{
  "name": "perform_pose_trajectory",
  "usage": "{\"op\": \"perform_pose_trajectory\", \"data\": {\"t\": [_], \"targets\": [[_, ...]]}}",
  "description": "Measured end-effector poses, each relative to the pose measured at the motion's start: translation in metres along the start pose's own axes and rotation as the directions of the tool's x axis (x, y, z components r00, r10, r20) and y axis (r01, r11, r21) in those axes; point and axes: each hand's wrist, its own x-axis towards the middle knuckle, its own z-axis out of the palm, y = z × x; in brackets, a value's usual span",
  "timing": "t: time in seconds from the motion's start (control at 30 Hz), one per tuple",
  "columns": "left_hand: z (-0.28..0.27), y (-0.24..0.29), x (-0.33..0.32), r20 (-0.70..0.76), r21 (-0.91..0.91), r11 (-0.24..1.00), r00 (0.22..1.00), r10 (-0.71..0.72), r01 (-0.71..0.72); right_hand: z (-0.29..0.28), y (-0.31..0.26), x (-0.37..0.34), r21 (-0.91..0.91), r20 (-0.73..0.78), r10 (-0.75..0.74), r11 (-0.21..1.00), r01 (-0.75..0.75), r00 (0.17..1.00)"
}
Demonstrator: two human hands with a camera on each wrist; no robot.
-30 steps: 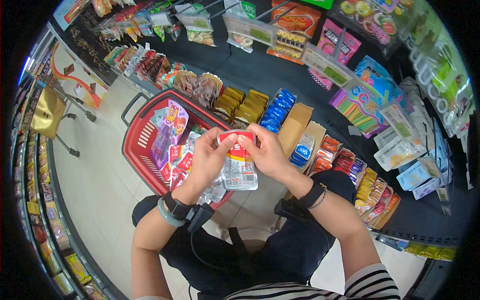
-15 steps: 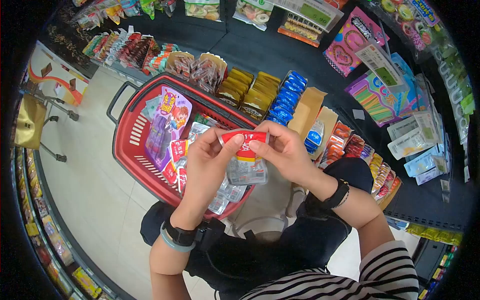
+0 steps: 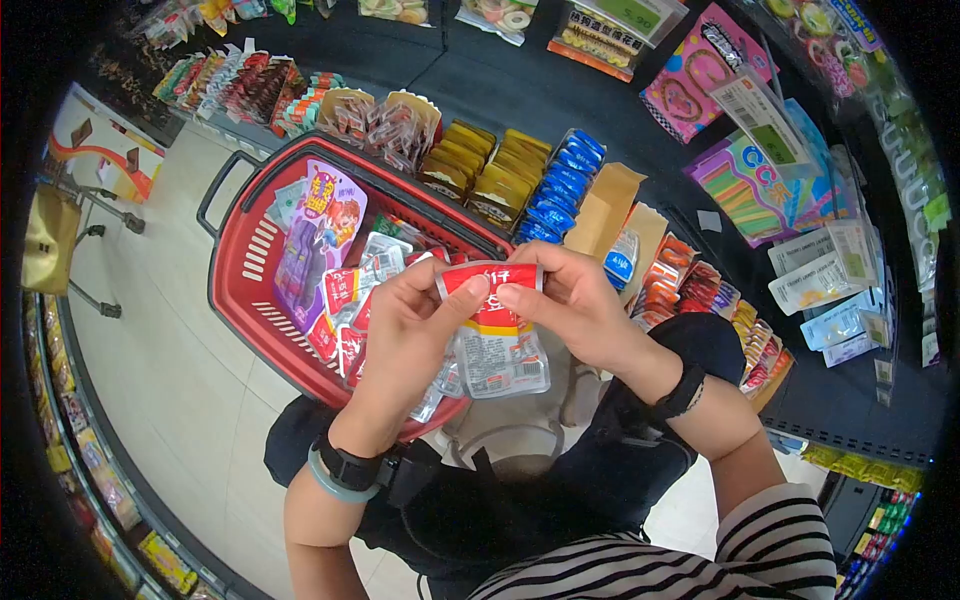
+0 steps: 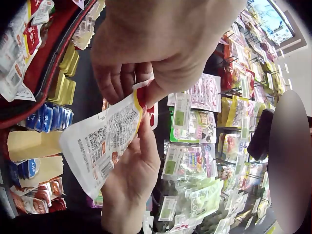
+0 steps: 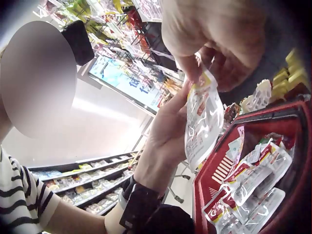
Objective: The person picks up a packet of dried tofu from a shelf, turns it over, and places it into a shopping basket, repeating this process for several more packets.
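A red and silver packet [image 3: 502, 345] hangs between both hands in the head view, its printed back facing up. The left hand [image 3: 405, 325] pinches its top edge with thumb and curled fingers, and the right hand [image 3: 590, 310] pinches the same edge close beside. In the left wrist view the packet [image 4: 105, 141] tilts down from the left hand [image 4: 156, 44], with the right hand [image 4: 129, 180] below. The right wrist view has the packet [image 5: 202, 119] under the right hand [image 5: 214, 39], the left hand [image 5: 165, 131] beside it. Whether its top is torn cannot be seen.
A red basket [image 3: 232, 262] at the left holds a purple packet [image 3: 318, 240] and several similar red and silver packets [image 3: 350, 290]. Behind it, a dark shelf carries gold packets [image 3: 500, 190], blue packets [image 3: 562, 185] and an opened carton [image 3: 603, 210]. Hanging snacks [image 3: 765, 190] are at the right.
The packet, bent half a second ago, now hangs flatter with more of its back showing. Both hands keep their pinch on its top edge. The basket appears slightly farther left as the head view shifts.
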Motion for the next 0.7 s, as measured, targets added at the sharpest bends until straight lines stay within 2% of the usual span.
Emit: {"op": "perform_pose_trajectory", "data": {"t": [0.27, 0.63, 0.7], "targets": [[0.003, -0.009, 0.001, -0.021, 0.042, 0.998, 0.999, -0.035, 0.036, 0.0, 0.006, -0.003, 0.001, -0.026, 0.0, 1.0, 0.0, 1.0], [0.004, -0.007, 0.0, -0.015, 0.105, 0.993, 0.999, 0.048, -0.046, -0.002, 0.007, -0.003, -0.016, -0.03, -0.029, 0.999, 0.029, 0.999], [0.004, -0.006, 0.001, -0.034, 0.08, 0.997, 0.999, 0.009, -0.006, -0.002, 0.006, -0.003, -0.031, -0.048, 0.014, 0.999, -0.015, 0.999]]}}
